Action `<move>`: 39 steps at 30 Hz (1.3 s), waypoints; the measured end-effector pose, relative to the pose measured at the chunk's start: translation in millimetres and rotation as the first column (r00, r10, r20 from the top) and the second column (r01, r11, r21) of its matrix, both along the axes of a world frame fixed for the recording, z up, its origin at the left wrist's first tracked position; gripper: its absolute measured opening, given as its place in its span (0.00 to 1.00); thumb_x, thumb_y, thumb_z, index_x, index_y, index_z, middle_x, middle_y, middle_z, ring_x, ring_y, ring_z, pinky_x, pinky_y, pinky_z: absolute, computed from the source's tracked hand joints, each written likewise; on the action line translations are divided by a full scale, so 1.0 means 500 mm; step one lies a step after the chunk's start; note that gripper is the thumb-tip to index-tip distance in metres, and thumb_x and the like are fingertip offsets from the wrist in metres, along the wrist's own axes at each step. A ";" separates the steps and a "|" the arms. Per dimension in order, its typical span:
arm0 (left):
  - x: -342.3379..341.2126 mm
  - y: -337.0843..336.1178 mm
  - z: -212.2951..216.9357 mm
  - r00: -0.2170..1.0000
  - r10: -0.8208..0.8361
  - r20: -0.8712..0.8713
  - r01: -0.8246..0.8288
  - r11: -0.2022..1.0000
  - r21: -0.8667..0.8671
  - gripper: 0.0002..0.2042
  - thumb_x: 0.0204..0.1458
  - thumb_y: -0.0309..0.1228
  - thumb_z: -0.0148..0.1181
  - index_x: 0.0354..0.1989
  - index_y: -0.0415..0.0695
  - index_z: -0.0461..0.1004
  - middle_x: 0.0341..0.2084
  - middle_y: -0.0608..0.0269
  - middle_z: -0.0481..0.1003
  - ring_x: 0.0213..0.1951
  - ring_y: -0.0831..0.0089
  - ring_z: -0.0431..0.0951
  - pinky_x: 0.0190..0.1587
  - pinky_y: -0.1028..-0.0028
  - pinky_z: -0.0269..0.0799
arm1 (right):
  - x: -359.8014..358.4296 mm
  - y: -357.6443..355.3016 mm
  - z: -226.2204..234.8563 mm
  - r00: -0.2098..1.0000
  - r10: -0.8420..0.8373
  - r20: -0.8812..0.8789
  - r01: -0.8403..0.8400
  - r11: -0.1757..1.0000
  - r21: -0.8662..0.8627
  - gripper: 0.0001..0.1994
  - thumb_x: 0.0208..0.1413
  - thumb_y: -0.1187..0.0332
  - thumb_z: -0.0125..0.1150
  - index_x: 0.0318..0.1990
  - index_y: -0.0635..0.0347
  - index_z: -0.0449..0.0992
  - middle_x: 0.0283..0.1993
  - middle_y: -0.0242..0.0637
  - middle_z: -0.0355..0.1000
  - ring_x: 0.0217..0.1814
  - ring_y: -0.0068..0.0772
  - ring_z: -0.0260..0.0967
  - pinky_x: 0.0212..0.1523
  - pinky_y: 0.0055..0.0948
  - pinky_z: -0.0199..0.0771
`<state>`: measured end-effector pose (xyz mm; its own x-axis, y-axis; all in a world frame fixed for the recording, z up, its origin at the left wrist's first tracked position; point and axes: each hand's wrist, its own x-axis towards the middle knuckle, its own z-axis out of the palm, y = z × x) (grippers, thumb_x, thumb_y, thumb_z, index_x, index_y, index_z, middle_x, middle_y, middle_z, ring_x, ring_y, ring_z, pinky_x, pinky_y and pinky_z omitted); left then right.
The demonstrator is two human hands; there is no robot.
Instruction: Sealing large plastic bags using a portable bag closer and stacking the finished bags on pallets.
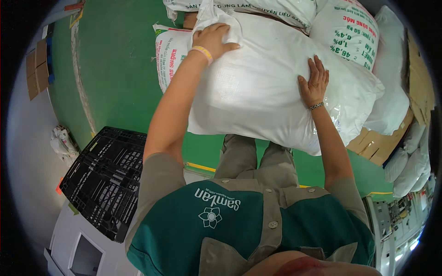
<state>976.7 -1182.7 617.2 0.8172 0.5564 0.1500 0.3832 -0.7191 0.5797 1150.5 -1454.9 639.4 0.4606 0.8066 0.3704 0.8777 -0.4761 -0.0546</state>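
The left hand (212,40) lay palm-down over the far top corner of a large plain white sack (267,87), fingers curled over the bunched, tied end and gripping it. The right hand (314,83) was pressed flat against the sack's right flank, fingers spread and together with the thumb bracing it rather than closing round anything. Between the two hands the sack was held up in front of the person's chest, its near edge hanging over their knees and clear of the green floor (119,78).

Beyond the sack, and touching it on the far side, stood a stack of printed white sacks (350,37), with one more printed sack (169,60) just left of the lifted one. To the right more plain sacks (396,78) rested on flattened cardboard (377,145). A black plastic pallet (103,177) lay near the person's left side, bare of sacks.

By my judgement the sack was in mid-carry: off the ground and under control, but not yet set down anywhere. Whether it was leaving the stack or joining it cannot be told.
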 end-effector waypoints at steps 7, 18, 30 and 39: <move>-0.047 0.041 -0.022 0.964 -0.221 0.149 0.251 0.940 -0.230 0.23 0.40 0.40 0.59 0.46 0.46 0.67 0.49 0.61 0.63 0.53 0.64 0.60 0.53 0.72 0.56 | -0.015 -0.005 -0.009 1.000 -0.001 -0.001 0.001 0.999 0.043 0.28 0.45 0.50 0.48 0.54 0.49 0.58 0.61 0.34 0.49 0.63 0.38 0.42 0.60 0.46 0.31; -0.038 0.035 0.065 0.938 -0.234 -0.258 0.269 0.957 0.109 0.16 0.40 0.40 0.57 0.32 0.42 0.67 0.35 0.59 0.68 0.41 0.61 0.66 0.44 0.69 0.60 | -0.030 0.010 -0.019 1.000 0.025 -0.007 -0.024 0.998 0.057 0.28 0.45 0.48 0.47 0.54 0.48 0.57 0.61 0.34 0.49 0.63 0.40 0.42 0.60 0.47 0.30; -0.042 0.017 0.005 0.933 -0.349 -0.089 0.353 0.935 0.032 0.10 0.43 0.35 0.54 0.29 0.41 0.67 0.28 0.57 0.70 0.34 0.59 0.69 0.36 0.67 0.63 | -0.044 -0.026 -0.040 1.000 0.031 0.002 -0.031 0.997 0.076 0.29 0.46 0.46 0.44 0.54 0.49 0.57 0.60 0.36 0.49 0.62 0.41 0.43 0.60 0.47 0.30; 0.052 0.061 0.057 0.985 -0.069 -0.157 0.118 0.935 0.333 0.15 0.46 0.45 0.48 0.34 0.50 0.73 0.36 0.64 0.71 0.40 0.68 0.69 0.47 0.67 0.55 | -0.063 -0.040 -0.032 0.999 0.030 0.010 -0.031 0.997 0.076 0.29 0.47 0.44 0.41 0.53 0.51 0.57 0.60 0.37 0.50 0.62 0.41 0.43 0.60 0.47 0.30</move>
<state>1002.7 -1152.1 645.7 0.8896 0.4122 0.1968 0.3642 -0.9001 0.2389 1118.9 -1474.8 623.3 0.4325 0.7898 0.4350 0.8924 -0.4438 -0.0816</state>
